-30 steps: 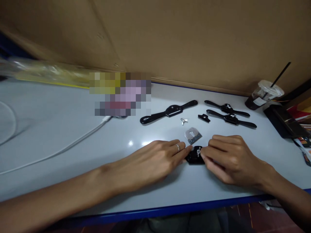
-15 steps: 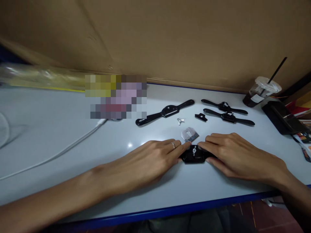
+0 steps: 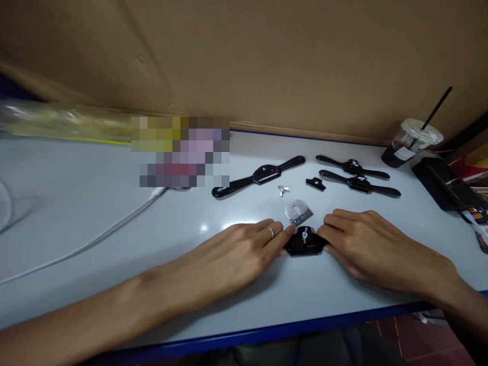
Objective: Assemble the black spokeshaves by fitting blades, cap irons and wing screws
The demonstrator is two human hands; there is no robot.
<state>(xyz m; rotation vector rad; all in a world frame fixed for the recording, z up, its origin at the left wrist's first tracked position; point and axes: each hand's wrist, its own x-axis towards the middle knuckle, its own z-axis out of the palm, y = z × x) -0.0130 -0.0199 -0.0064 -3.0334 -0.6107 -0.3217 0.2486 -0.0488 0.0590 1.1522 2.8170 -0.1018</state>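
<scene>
Between my two hands lies a black spokeshave [image 3: 306, 245] with a silver wing screw at its middle. My left hand [image 3: 253, 246], with a ring on one finger, is closed around its left handle. The right handle is in the closed fingers of my right hand [image 3: 360, 241]; both handles are mostly hidden. Just beyond the body rests a loose silver blade [image 3: 298, 212] with a slot. Farther back are a loose wing screw [image 3: 282, 190], a small black cap plate [image 3: 315, 183] and a bare black spokeshave body [image 3: 263, 175].
Two more assembled spokeshaves, a rear one [image 3: 353, 166] and a front one [image 3: 359, 182], lie at the back right. Beyond them stands a plastic cup [image 3: 409, 145] with a straw, beside a black case [image 3: 438, 183]. A white cable [image 3: 110, 231] crosses the left side of the table.
My right fingers have shifted slightly right along the handle, and my left fingertips have drawn back a little, baring more of the spokeshave's middle. The loose parts stay in place.
</scene>
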